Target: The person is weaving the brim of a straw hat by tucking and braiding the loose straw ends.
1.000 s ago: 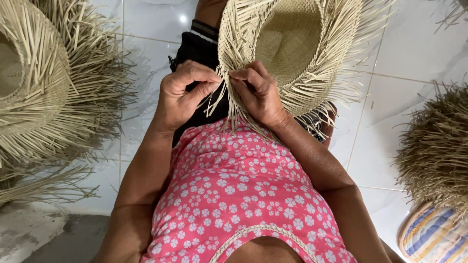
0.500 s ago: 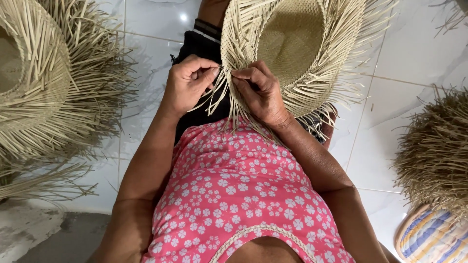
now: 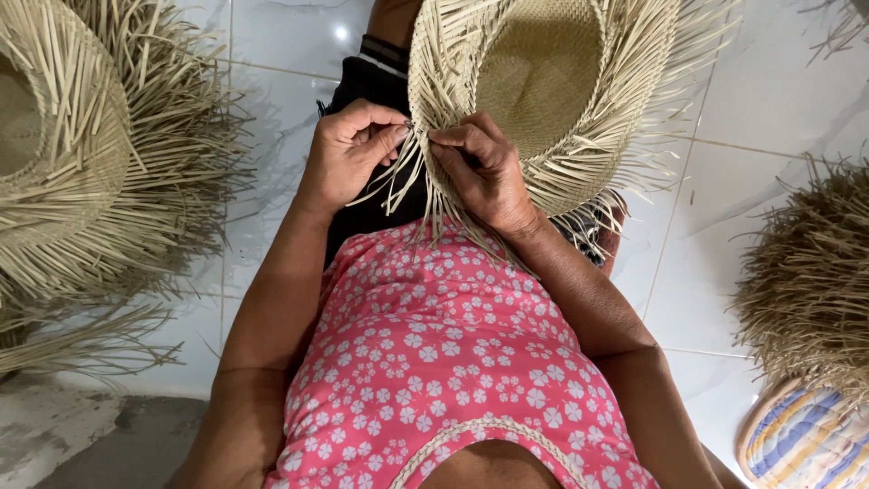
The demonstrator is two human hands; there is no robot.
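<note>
The hat (image 3: 543, 100) is showing as woven pale straw, matt and dry, its crown a tight, even weave while its rim is fraying out into loose flat strips. The left hand (image 3: 348, 158) and the right hand (image 3: 480, 172) are pinching those stiff, papery strips. The dress (image 3: 453, 362) is looking like soft matt pink cloth with a white flower print and a braided trim. The floor (image 3: 760, 100) is gleaming as glossy, smooth white tile, catching a light spot. The straw piles (image 3: 109, 154) are looking coarse and bristly. The striped basket (image 3: 806, 439) is appearing as coloured woven bands.
</note>
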